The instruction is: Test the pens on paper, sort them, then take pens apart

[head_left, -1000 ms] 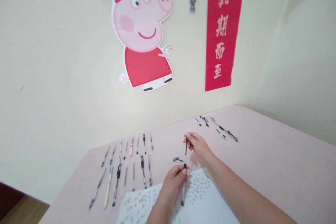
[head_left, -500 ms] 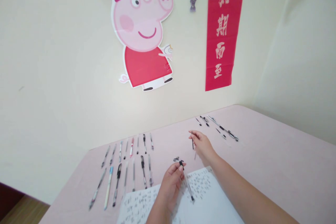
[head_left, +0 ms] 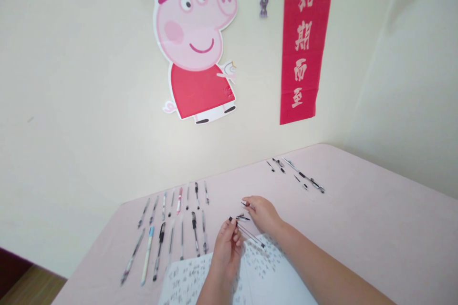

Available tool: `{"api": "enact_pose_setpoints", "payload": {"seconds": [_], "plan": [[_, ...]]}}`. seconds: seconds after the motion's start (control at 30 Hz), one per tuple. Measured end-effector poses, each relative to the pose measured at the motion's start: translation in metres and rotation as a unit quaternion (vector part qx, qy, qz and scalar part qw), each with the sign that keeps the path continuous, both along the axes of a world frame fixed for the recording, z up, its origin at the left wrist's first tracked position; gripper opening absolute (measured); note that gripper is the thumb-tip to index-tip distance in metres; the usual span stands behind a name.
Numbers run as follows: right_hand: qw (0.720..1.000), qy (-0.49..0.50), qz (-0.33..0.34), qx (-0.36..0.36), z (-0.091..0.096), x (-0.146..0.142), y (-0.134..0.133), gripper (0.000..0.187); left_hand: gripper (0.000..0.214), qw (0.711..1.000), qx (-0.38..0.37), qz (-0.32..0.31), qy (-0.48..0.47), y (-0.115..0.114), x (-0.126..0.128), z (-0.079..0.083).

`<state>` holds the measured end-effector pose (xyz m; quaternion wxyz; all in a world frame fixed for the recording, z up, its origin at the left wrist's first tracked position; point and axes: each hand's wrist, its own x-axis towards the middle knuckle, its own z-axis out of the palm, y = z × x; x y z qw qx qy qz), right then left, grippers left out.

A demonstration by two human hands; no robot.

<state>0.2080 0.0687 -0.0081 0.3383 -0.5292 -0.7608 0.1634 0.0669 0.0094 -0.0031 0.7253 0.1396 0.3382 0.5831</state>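
Note:
My left hand (head_left: 229, 240) is closed on a clear pen barrel (head_left: 252, 235) with a black grip end. The barrel slants down to the right over the written page, its other end black too. My right hand (head_left: 263, 213) is just beyond and to the right, fingertips pinched on a thin dark pen piece (head_left: 244, 204), mostly hidden by the fingers. On the table between the hands lies a small black pen cap (head_left: 242, 218), partly behind the left fingertips.
An open notebook (head_left: 279, 281) with handwriting lies under the hands. Several pens (head_left: 159, 252) stand in two rows at left. Loose pen parts (head_left: 279, 165) and a dark pen (head_left: 311, 180) lie at the far right of the pink table (head_left: 386, 219), against the wall.
My right hand has moved left and down, bringing the thin dark piece close to my left hand. My left hand has shifted slightly left, and the barrel lies flatter.

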Motion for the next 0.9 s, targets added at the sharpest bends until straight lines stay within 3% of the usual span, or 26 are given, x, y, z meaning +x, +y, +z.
{"api": "enact_pose_setpoints", "payload": {"seconds": [0.17, 0.33, 0.4, 0.5, 0.57, 0.7, 0.9], "plan": [[0.999, -0.047, 0.000, -0.020, 0.004, 0.001, 0.000, 0.031, 0.028, 1.000, -0.004, -0.004, -0.006, 0.000, -0.002, -0.002], [1.000, -0.013, 0.006, -0.018, 0.015, 0.000, -0.004, 0.019, 0.029, 1.000, -0.003, 0.007, -0.010, 0.002, -0.003, -0.006], [0.995, 0.021, 0.056, -0.076, 0.019, 0.001, -0.005, 0.022, 0.029, 1.000, -0.003, 0.017, -0.009, 0.003, -0.003, -0.008], [0.967, 0.079, 0.158, -0.184, 0.023, 0.003, -0.006, 0.018, 0.028, 1.000, -0.002, 0.025, -0.003, 0.004, -0.003, -0.009], [0.951, 0.099, 0.183, -0.227, 0.023, 0.004, -0.006, 0.017, 0.028, 1.000, 0.003, 0.030, 0.004, 0.003, -0.002, -0.008], [0.961, 0.080, 0.149, -0.219, 0.023, 0.003, -0.007, 0.018, 0.027, 0.999, 0.000, 0.033, 0.038, 0.001, 0.000, -0.003], [0.979, -0.105, 0.087, -0.150, 0.023, 0.002, -0.011, 0.011, 0.033, 0.994, 0.030, -0.022, 0.099, -0.004, 0.002, -0.001]]}}
